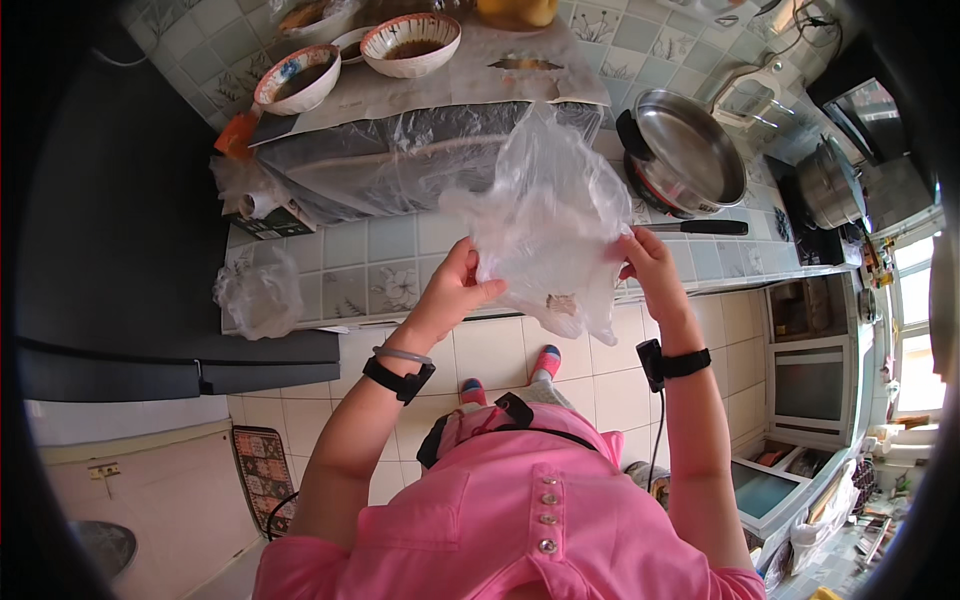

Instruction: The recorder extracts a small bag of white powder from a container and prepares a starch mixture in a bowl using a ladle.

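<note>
A thin, translucent plastic bag [555, 217] is stretched between my two hands above the edge of the tiled counter [341, 262]. My left hand [457, 289] pinches its left side between thumb and fingers. At the bag's right side, my right hand [649, 262] grips the film with its fingertips. The bag looks crumpled, with a small brownish printed patch near its lower end. Just behind my right hand lies a knife with a black handle [712, 227], its blade partly hidden by the hand and bag.
Another crumpled plastic bag [259, 292] lies at the counter's left end. Behind it is a small box [277, 221]. Patterned bowls [411, 46] with dark liquid stand on a covered appliance [375, 161]. A steel pan [690, 146] is at the right, with a steel pot [829, 184] beyond.
</note>
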Demonstrator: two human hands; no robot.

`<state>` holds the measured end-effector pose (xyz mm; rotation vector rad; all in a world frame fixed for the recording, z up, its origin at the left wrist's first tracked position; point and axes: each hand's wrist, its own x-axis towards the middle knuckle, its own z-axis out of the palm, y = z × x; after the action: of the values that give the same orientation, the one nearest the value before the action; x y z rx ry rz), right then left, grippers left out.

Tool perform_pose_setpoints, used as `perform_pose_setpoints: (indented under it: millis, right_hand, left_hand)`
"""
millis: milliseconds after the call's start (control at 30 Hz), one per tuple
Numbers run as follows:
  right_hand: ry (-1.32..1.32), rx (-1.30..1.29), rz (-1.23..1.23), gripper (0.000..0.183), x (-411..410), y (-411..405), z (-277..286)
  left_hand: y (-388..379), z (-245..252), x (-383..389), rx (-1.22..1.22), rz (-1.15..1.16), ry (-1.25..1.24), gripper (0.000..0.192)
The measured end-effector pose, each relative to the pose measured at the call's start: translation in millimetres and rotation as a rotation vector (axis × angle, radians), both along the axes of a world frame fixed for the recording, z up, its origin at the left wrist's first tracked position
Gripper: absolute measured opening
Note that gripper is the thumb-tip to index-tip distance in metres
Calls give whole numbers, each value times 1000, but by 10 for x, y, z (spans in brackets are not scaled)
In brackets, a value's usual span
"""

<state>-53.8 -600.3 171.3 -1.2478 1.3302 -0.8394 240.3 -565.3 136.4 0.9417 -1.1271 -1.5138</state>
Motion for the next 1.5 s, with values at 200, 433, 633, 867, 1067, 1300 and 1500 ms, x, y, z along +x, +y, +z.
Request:
perform_pose_setpoints:
  millis: [200,433,633,867,1067,1300,1500]
  right_hand:
    - [96,92,424,48,132,270,-166]
    - [-197,285,163,40,182,343,-271]
    - [38,376,192,29,105,289,-382]
    - [-256,280,63,32,362,408,-243]
    - [-184,127,91,32,430,412,-349]
    - [-37,75,-55,27,86,513,-269]
    - [-111,-80,-205,46,-367,779,323]
  left_hand:
    - [35,-16,108,85,40,-23,34]
    - [161,-104,266,250,104,122,37]
    - [220,-149,216,121,165,63,37]
    - [267,-424,220,85,223,-141,38]
    - [311,-383,82,-143,252,-114,35]
    - [272,-363,47,26,120,-159,31]
    - [121,-192,-659,203,-303,-54,33]
